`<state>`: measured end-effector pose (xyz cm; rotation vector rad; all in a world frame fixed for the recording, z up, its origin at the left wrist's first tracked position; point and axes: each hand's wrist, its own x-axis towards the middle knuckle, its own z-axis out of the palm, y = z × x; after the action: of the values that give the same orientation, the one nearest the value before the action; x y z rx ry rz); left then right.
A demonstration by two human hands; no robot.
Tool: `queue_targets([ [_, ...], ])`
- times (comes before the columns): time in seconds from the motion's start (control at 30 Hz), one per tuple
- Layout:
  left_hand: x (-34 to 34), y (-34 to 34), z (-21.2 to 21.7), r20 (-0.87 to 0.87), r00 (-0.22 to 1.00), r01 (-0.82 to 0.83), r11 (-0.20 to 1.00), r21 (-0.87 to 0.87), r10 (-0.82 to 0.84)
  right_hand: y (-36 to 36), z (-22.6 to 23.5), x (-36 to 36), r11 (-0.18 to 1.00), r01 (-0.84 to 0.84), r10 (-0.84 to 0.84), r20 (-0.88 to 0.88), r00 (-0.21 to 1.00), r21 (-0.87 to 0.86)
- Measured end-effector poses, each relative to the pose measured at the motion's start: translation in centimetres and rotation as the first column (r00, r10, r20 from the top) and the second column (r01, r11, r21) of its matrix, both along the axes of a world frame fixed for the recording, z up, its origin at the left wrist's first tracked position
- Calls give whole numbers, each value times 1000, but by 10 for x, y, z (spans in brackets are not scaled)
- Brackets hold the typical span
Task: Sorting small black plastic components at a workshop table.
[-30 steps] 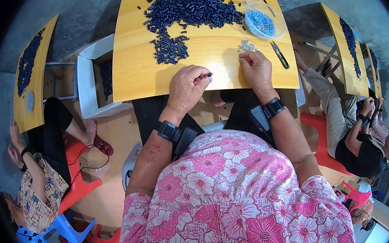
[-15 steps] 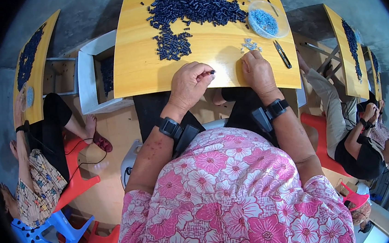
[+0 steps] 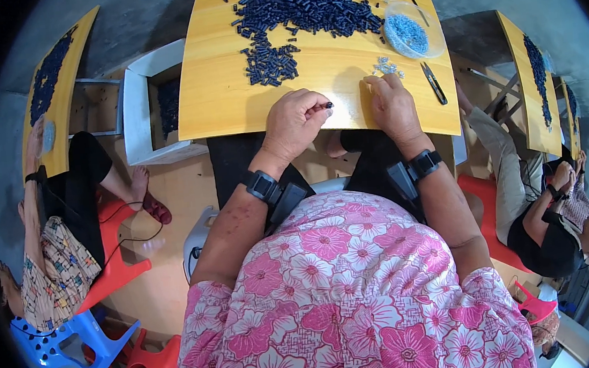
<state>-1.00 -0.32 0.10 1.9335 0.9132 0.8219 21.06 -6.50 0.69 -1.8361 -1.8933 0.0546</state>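
Observation:
My left hand (image 3: 296,124) is closed, pinching a small black cylindrical piece (image 3: 329,104) between thumb and fingertips just above the table's near edge. Its tip pokes out toward my right hand (image 3: 394,108). That hand rests over the table with its fingers bent and drawn together; whatever they pinch, if anything, is hidden. Just beyond its fingertips lies a little cluster of clear, pale-blue bits (image 3: 388,66). A heap of the same black pieces (image 3: 307,4) covers the far part of the yellow table (image 3: 216,86), with a smaller pile (image 3: 270,65) nearer me.
A clear round tub of pale-blue bits (image 3: 407,32) and black thread snips (image 3: 433,83) lie on the right. A white open box (image 3: 138,120) stands left of the table. People sit at other tables on both sides, on red stools (image 3: 116,270).
The whole view has shifted slightly. My left hand still pinches the black piece, and my right hand's fingers have shifted a little beside the pale-blue bits.

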Motion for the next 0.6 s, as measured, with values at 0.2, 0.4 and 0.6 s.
queue_targets([
  [0.2,0,0,0,2,1000,-3,1000,9,3,-3,-4,-6,1000,-1,-4,-277,961,-18],
  [0.4,0,0,1,-14,1000,-9,999,41,10,-2,-5,-33,958,-165,-182,-942,281,-235],
  [0.6,0,0,3,-64,998,3,997,74,1,1,-1,-44,929,-192,-301,-948,101,-315],
])
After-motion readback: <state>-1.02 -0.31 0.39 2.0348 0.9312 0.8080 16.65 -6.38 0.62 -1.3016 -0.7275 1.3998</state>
